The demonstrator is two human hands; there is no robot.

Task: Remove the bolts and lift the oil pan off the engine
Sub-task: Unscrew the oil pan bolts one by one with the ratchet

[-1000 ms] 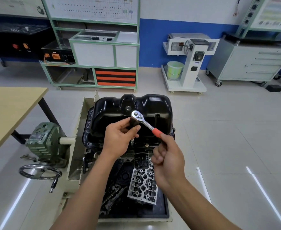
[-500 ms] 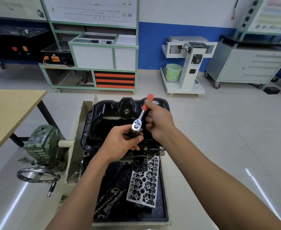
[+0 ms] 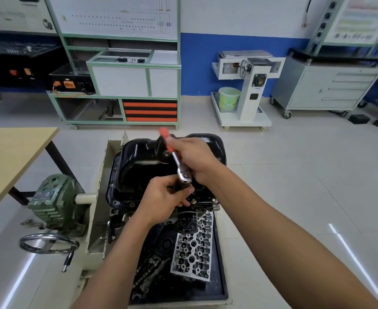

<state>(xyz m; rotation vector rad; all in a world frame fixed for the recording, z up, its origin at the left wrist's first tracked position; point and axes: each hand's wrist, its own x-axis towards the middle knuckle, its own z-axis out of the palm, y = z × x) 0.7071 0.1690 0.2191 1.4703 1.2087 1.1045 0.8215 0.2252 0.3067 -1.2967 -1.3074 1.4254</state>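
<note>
- Nearest, at the bottom edge: black tray (image 3: 222,275) holding a grey cylinder head (image 3: 192,248) and dark loose parts.
- Just beyond: black oil filter (image 3: 187,221), hanging below the engine's near end.
- Left hand (image 3: 161,199): fingers curled round a dark socket piece directly under the ratchet (image 3: 179,163) head.
- Right hand (image 3: 194,156): fist wrapped round the ratchet handle; the orange grip end pokes out on the far side.
- Oil pan (image 3: 139,161): glossy black, seated on the upturned engine. Both hands and forearms hide its near right corner.
- Bolt head (image 3: 193,201), brass-coloured, on the near flange just right of the left hand.
- Left: green gearbox (image 3: 52,201) with handwheel (image 3: 47,243); wooden table (image 3: 9,157) beyond.
- Far: green-framed bench (image 3: 134,79), white stand (image 3: 250,85) with a green bucket (image 3: 228,98), grey drawer cabinet (image 3: 326,85).
</note>
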